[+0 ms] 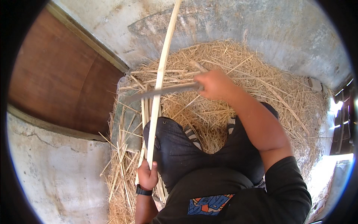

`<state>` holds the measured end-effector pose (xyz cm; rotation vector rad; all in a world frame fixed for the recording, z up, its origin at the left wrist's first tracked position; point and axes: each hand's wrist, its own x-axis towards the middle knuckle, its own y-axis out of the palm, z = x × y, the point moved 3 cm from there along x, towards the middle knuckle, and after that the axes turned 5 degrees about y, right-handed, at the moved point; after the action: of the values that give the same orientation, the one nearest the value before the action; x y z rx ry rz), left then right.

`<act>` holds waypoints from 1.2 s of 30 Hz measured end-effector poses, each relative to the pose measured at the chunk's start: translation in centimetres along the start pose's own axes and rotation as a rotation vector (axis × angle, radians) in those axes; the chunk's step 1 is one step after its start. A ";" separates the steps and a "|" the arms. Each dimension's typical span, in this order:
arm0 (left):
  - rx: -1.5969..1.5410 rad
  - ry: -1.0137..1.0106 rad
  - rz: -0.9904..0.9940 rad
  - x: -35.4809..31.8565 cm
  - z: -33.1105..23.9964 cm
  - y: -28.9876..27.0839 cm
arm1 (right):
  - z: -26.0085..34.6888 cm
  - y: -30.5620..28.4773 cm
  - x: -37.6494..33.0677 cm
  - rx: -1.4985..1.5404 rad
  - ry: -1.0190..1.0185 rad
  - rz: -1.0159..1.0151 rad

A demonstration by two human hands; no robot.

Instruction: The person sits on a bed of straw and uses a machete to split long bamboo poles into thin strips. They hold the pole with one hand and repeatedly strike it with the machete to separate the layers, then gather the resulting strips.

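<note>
My left hand (148, 176) grips a long, pale, narrow strip (160, 74) running forward | my right hand (215, 85) holds a grey blade (179, 89)

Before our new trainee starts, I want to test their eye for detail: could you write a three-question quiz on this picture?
1. Which hand grips the handle of the dark blade?
2. True or false: the left hand holds a long pale strip.
3. Complete: the dark wristband is worn on the ___ arm.

Key: 1. The right hand. 2. True. 3. Left.
</note>
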<state>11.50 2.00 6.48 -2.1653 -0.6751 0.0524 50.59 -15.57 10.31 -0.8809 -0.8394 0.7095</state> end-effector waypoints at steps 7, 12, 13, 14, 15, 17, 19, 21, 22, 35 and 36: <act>0.014 0.008 0.036 -0.3 -0.2 -0.1 | 1.3 -1.4 0.3 -0.098 -0.021 -0.041; 0.028 -0.008 0.010 -1.3 0.3 0.2 | -1.1 -2.4 0.0 0.067 0.304 -0.196; 0.035 -0.013 0.003 -1.3 0.4 0.4 | -0.3 -1.9 0.2 0.026 0.185 -0.158; 0.042 -0.018 -0.004 -1.1 0.5 0.7 | 0.8 -1.2 0.5 -0.016 0.067 -0.120; 0.045 -0.026 -0.001 -1.1 0.5 1.0 | 1.9 -0.4 0.3 -0.058 -0.043 -0.075; 0.039 -0.035 0.021 -0.5 0.2 1.4 | 4.1 -0.1 -0.4 -0.228 -0.263 -0.185; 0.027 0.004 0.020 0.3 -0.4 1.2 | 3.9 -0.2 -0.2 -0.266 -0.280 -0.191; 0.063 0.011 0.014 0.4 -0.7 0.6 | 0.9 0.2 0.7 -0.163 -0.089 -0.076; 0.077 0.015 0.006 0.6 -0.8 0.4 | -0.7 -0.5 0.7 -0.054 0.067 -0.130; 0.114 0.036 -0.019 1.2 -1.7 0.6 | 3.0 0.1 -0.2 -0.157 -0.292 -0.240; 0.124 0.034 -0.016 1.1 -1.8 0.3 | 2.8 -0.1 -0.3 -0.170 -0.287 -0.274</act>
<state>13.04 1.11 7.67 -2.0369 -0.6528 0.0477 48.09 -14.80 11.38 -0.8045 -1.2659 0.5350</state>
